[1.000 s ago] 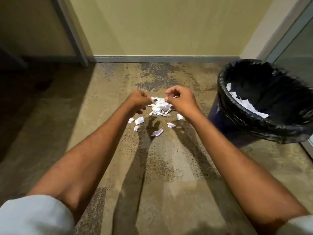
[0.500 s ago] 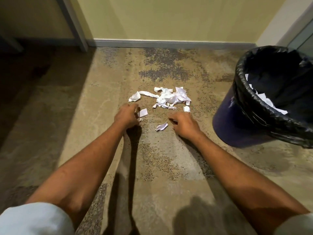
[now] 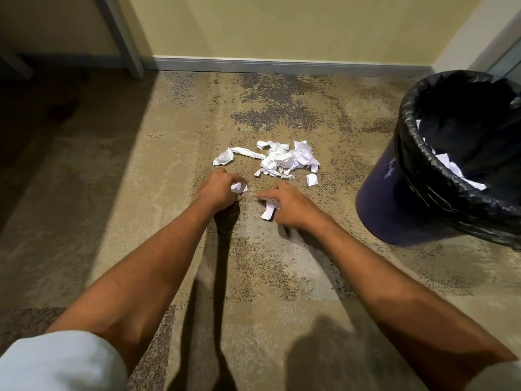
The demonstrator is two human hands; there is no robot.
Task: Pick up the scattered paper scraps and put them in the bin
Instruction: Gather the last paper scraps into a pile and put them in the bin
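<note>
Left hand [image 3: 218, 190] is curled tight round a crumpled scrap [image 3: 239, 188]. Right hand [image 3: 290, 204] pinches a folded scrap [image 3: 269, 209] low on the carpet [image 3: 135, 210]. The pile of paper scraps [image 3: 284, 160] lies just beyond both hands, mid-floor toward the far wall. The bin [image 3: 394, 204] stands at the right edge. Scraps look light, soft and flutter-prone, so bunch the heap from its sides.

Both bare forearms stretched forward and down, converging. The left hand [image 3: 221, 191] is fisted, knuckles up, fingers curled round a white crumpled paper scrap [image 3: 239, 188]. The right hand [image 3: 291, 206] is palm-down, fingertips pinching a white torn paper scrap [image 3: 268, 210].
</note>
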